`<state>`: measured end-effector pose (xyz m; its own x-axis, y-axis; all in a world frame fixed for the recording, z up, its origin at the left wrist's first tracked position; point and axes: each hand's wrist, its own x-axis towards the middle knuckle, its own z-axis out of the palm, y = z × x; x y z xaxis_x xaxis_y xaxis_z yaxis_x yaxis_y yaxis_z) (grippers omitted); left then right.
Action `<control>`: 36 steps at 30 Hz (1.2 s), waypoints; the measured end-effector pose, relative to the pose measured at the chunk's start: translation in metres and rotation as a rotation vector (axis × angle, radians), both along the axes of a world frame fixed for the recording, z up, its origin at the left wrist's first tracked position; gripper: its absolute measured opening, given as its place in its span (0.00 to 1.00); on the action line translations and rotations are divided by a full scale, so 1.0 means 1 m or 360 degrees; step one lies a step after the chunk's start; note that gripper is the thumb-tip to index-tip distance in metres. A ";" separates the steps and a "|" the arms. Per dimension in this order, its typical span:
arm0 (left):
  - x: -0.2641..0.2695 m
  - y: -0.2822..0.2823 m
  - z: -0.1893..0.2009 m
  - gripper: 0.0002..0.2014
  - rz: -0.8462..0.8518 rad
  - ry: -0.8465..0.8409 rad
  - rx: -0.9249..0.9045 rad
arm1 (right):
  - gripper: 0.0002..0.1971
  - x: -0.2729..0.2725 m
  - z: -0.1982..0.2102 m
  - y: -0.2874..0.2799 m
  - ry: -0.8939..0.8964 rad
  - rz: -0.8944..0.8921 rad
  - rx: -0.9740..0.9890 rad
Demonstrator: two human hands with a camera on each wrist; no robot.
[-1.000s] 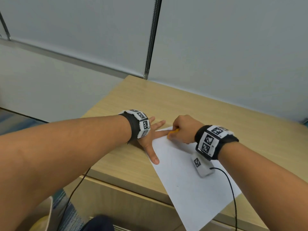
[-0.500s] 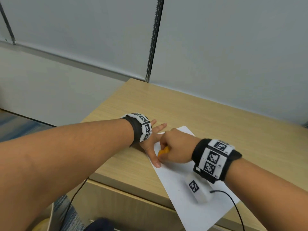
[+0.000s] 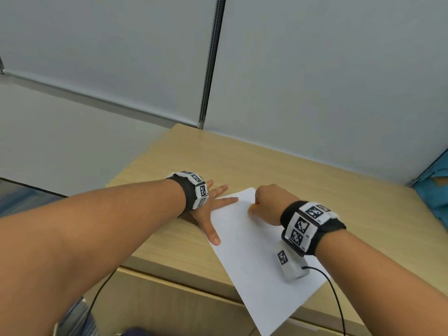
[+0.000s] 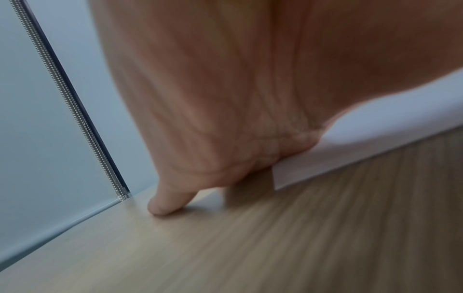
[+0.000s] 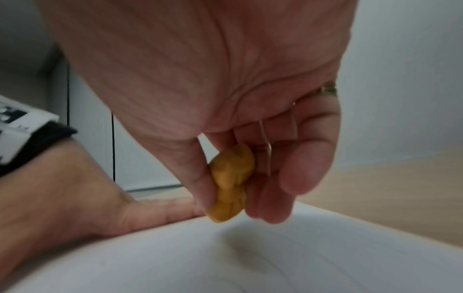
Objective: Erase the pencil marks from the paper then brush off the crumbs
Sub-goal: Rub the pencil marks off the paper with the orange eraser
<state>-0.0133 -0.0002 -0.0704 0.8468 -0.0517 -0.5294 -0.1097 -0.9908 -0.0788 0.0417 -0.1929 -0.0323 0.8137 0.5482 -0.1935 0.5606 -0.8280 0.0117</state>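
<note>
Erasing underway: right hand (image 5: pixel 225 111) pinching lumpy orange-yellow eraser (image 5: pixel 229 183) on white paper sheet (image 3: pixel 254 251). Just beyond the pinch, left hand (image 3: pixel 208 209) spread flat, pinning the edge. Faint marks remaining; brushing crumbs not yet begun.

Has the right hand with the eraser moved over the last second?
Yes. The right hand gripping the eraser came toward the left hand's thumb half a second ago, then went back up toward the paper's far corner.
</note>
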 end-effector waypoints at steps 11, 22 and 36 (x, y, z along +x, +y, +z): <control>-0.058 -0.026 0.032 0.58 0.0049 0.0026 0.0008 | 0.10 -0.015 -0.005 -0.020 0.0051 -0.0012 0.0041; -0.058 -0.014 0.036 0.58 0.0035 -0.0013 -0.0154 | 0.12 -0.021 -0.010 -0.017 0.0120 0.0413 0.0261; -0.034 0.000 -0.017 0.78 -0.0028 0.0010 -0.0083 | 0.13 -0.027 -0.005 0.029 0.0303 0.0485 0.0239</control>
<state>-0.0468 0.0001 -0.0876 0.8423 -0.0939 -0.5308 -0.1273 -0.9915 -0.0266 0.0149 -0.1641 -0.0374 0.5666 0.7929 -0.2242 0.7616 -0.6078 -0.2250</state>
